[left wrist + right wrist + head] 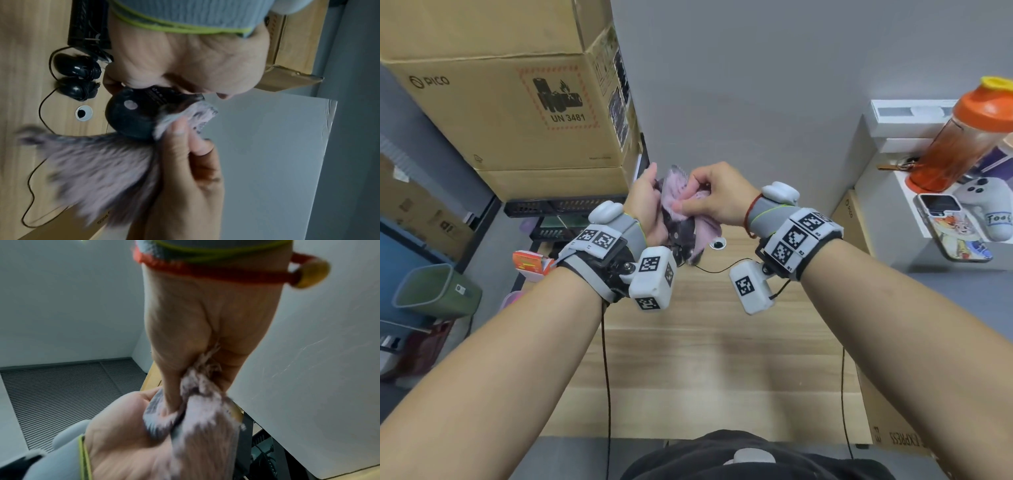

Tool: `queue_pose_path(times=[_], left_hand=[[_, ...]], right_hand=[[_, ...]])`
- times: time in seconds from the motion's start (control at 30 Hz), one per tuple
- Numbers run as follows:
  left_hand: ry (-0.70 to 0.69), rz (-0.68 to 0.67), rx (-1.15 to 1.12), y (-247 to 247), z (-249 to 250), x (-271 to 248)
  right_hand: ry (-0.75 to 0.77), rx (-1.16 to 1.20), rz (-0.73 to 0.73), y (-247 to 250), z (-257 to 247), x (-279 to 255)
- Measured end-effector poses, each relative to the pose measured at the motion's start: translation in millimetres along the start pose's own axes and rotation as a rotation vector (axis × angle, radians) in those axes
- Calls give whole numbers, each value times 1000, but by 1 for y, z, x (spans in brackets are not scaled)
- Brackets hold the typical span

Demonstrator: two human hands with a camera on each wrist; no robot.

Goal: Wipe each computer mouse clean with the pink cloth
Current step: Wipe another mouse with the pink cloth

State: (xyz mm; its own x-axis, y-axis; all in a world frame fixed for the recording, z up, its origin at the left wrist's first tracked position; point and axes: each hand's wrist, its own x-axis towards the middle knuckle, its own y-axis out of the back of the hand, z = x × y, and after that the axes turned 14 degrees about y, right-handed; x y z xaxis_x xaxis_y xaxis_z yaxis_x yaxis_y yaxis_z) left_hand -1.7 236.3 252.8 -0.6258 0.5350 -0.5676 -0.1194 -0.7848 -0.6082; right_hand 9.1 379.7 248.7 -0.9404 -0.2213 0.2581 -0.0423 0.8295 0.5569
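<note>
My left hand [650,185] holds a black mouse [133,113] raised above the wooden table [705,359], fingers curled round its sides. The left wrist view shows the mouse's underside and my left hand [164,87] gripping it. My right hand [688,195] pinches the pink cloth [681,205] between thumb and fingers and presses it on the mouse. The cloth [102,170] hangs blurred below my right hand [189,138]. In the right wrist view the cloth [205,418] is bunched in my right hand [185,386]. Two other black mice [76,65] [76,88] lie side by side on the table.
Stacked cardboard boxes [510,102] stand at the back left above a black rack [565,205]. A white shelf at the right carries an orange bottle [962,137], a phone [952,226] and a white controller [989,209]. A cable grommet [718,244] sits in the table. A green bin [434,291] stands at the left.
</note>
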Motion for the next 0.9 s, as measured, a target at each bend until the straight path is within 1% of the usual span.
queue_pose_path(times=[0.1, 0.13, 0.17, 0.23, 0.3, 0.37, 0.43, 0.5, 0.53, 0.6, 0.67, 0.73, 0.77, 0.8, 0.83, 0.9], left_hand=[[-10, 37, 5, 8, 8, 1], [2, 50, 10, 10, 9, 2], [11, 62, 7, 11, 11, 3], [32, 122, 52, 11, 13, 5], [43, 194, 144, 12, 12, 8], [20, 283, 244, 15, 9, 13], [-12, 325, 312, 17, 4, 15], [12, 263, 306, 20, 2, 19], [23, 229, 265, 18, 1, 18], [17, 207, 194, 16, 1, 17], [12, 184, 126, 15, 1, 18], [29, 177, 107, 14, 3, 16], [43, 198, 115, 14, 3, 15], [47, 205, 118, 14, 4, 16], [52, 203, 133, 13, 4, 15], [43, 189, 190, 11, 0, 15]], right_hand=[[-46, -79, -267, -1, 10, -12], [-65, -116, -295, 0, 15, -15], [-85, -130, -259, 1, 20, -17], [-135, -69, -98, 6, 26, -17], [-149, -11, 20, 12, 27, -12], [-135, 9, 87, 14, 26, -8], [-117, 38, 131, 16, 19, -7], [-105, 192, 102, 11, 8, -9], [-90, 271, 71, 7, 4, -9], [-54, 346, 45, 0, 3, -8], [-3, 362, 43, -5, 5, -10], [38, 300, 41, -8, 8, -12], [46, 265, 44, -8, 9, -12], [38, 242, 59, -9, 8, -11], [28, 239, 105, -11, 7, -9], [-2, 166, 247, -12, 5, -2]])
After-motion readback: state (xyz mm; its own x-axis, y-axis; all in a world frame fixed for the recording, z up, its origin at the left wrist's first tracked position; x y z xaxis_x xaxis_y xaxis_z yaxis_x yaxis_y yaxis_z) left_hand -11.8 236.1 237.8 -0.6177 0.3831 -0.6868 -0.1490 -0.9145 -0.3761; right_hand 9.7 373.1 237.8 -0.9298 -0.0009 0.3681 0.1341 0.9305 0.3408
